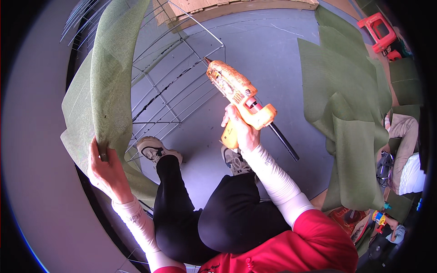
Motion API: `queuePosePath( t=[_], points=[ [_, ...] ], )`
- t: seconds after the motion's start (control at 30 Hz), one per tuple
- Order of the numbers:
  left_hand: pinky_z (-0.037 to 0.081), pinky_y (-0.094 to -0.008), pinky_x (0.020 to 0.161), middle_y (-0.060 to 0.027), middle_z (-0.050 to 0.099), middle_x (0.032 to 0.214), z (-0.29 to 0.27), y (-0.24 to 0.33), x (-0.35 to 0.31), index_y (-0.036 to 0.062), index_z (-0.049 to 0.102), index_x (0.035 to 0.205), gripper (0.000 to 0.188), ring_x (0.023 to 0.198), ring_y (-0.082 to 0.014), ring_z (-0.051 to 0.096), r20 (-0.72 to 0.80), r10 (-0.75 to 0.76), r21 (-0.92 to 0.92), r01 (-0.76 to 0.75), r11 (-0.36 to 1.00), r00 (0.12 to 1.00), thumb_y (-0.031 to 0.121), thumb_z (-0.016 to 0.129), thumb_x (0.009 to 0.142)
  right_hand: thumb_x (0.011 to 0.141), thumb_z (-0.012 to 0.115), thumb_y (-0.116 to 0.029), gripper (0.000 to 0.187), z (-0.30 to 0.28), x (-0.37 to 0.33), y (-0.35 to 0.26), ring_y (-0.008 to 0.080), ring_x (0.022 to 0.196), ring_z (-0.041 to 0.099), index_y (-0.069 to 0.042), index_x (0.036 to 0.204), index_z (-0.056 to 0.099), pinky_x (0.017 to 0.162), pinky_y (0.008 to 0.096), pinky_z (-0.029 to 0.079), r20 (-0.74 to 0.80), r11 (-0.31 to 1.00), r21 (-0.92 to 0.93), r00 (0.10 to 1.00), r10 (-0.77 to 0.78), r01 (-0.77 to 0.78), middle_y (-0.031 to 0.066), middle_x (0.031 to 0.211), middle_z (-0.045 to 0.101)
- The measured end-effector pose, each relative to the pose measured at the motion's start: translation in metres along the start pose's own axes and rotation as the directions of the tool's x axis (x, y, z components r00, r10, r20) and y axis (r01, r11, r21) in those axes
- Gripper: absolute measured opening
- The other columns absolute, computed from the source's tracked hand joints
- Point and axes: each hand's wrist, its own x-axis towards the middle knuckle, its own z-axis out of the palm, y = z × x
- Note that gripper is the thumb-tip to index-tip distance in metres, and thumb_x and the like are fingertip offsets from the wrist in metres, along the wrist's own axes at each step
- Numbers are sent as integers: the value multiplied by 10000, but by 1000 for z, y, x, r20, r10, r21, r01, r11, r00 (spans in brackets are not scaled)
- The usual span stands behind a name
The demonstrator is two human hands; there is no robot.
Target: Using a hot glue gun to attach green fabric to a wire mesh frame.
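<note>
My right hand (243, 132) is wrapped round the handle of an orange, stained hot glue gun (234, 86) with a dark glue stick (284, 142) poking out of its back. The gun's nozzle points up and left, at a wire mesh frame (168, 91) with a line of dark glue along one wire. In my left hand (108, 170) I pinch the lower edge of a green woven fabric sheet (114, 77), which curls up and drapes over the frame's left side. The fabric hides part of the frame.
More green fabric sheets (343, 86) lie piled on the right of the grey floor (268, 50). Cardboard (205, 9) lies at the far edge. At the far right are a red plastic object (378, 32) and another person's leg (403, 141). A pale wall (36, 113) rises on the left.
</note>
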Motion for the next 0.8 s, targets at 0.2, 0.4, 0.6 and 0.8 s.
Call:
queuePosePath(
  t=[0.2, 0.4, 0.6, 0.8],
  points=[
    [480, -297, 605, -132, 632, 760, -1, 0, -1, 37, 596, 1091, 347, 601, -183, 598, -10, 16, 11, -16, 1000, 1000, 32, 562, 746, 846, 644, -150, 184, -1, 0, -2, 119, 598, 549, -11, 929, 556, 566, 269, 472, -30, 1000, 31, 1000, 3, -2, 32, 708, 554],
    [480, -298, 608, -136, 636, 768, -4, 5, -1, 36, 597, 1092, 347, 608, -183, 603, -5, 29, 0, -29, 1000, 1000, 29, 560, 747, 844, 649, -163, 185, -4, 5, -11, 121, 597, 553, -17, 912, 557, 564, 267, 470, -64, 1000, 28, 998, -10, 12, 31, 686, 556],
    [473, -297, 594, -123, 629, 750, -3, 8, -2, 43, 597, 1092, 340, 597, -176, 595, -3, 15, 17, -15, 1000, 1000, 32, 558, 754, 849, 640, -159, 166, -14, 12, -17, 117, 590, 548, -23, 891, 553, 559, 264, 462, -117, 999, -5, 993, -33, 33, 28, 672, 552],
    [489, -303, 740, -136, 655, 916, -8, 19, -4, 38, 581, 1123, 369, 788, -226, 648, 108, -122, -16, 125, 992, 987, 14, 561, 756, 849, 637, -151, 155, -24, 14, -24, 115, 584, 542, -28, 884, 550, 556, 264, 453, -124, 997, -56, 990, -66, 59, 21, 665, 548]
  ],
)
